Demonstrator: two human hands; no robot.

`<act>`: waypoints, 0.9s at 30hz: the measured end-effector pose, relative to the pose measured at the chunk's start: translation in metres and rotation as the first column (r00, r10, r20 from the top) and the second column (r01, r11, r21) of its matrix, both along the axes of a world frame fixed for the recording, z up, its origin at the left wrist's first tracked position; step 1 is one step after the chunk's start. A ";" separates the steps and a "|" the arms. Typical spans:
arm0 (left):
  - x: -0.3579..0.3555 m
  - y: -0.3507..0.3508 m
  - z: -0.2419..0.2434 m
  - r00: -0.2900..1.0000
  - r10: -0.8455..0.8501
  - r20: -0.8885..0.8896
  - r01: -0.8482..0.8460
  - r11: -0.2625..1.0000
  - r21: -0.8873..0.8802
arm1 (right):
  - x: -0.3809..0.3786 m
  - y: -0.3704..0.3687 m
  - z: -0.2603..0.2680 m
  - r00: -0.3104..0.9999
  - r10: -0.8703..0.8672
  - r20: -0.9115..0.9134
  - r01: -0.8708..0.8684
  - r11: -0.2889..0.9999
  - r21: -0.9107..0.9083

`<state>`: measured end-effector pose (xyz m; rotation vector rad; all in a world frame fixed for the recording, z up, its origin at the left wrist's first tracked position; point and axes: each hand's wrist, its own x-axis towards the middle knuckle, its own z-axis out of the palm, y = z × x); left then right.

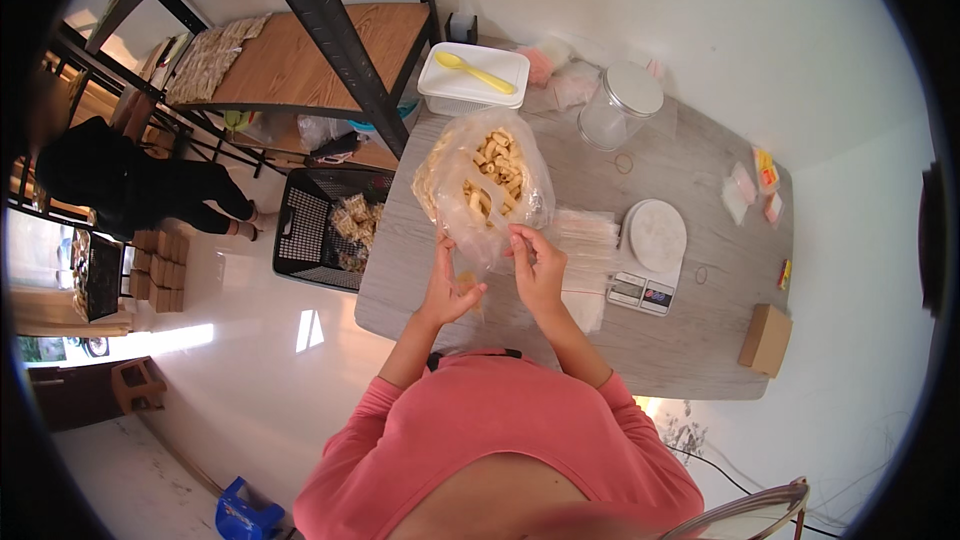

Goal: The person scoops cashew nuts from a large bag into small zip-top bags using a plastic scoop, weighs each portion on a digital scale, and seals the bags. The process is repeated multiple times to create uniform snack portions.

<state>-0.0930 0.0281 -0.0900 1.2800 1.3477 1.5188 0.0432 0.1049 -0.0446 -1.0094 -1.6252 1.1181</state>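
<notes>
A large clear plastic bag (536, 165) stands on the table before me, its mouth open over pale tube-shaped macaroni snacks (499, 169). At the bag's near right edge, my right hand (538, 266) pinches the thin plastic between thumb and fingers. My left hand (448, 292) is at the near left edge, fingers up against the plastic and thumb spread away. Something small and orange, blurred behind clear plastic, shows by the left palm; whether that hand grips it is unclear. To the right of the bag lies a stack of flat clear plastic sachets (585, 247).
A white digital kitchen scale (656, 240) and lidded clear jar (619, 105) stand right. Behind the bag is a lidded container (442, 86) bearing a yellow spoon (476, 73). A black crate (307, 232) with packed bags adjoins the table's left edge. A person (142, 180) stands far left.
</notes>
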 end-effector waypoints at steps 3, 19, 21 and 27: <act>-0.004 -0.001 0.003 0.993 -0.007 -0.119 0.000 0.998 -0.066 | -0.006 -0.003 0.000 0.992 -0.022 -0.122 0.002 0.987 -0.161; -0.014 0.004 0.009 0.971 0.001 -0.239 0.018 0.997 0.076 | -0.006 0.008 0.001 0.816 -0.319 -0.482 -0.066 0.777 -0.626; -0.014 0.004 0.008 0.963 -0.007 -0.269 0.031 0.996 0.083 | -0.004 0.009 0.001 0.787 -0.334 -0.519 -0.075 0.782 -0.618; -0.013 -0.004 0.015 0.945 0.133 -0.297 -0.098 0.986 0.132 | 0.007 0.016 0.005 0.749 -0.336 -0.571 -0.055 0.827 -0.560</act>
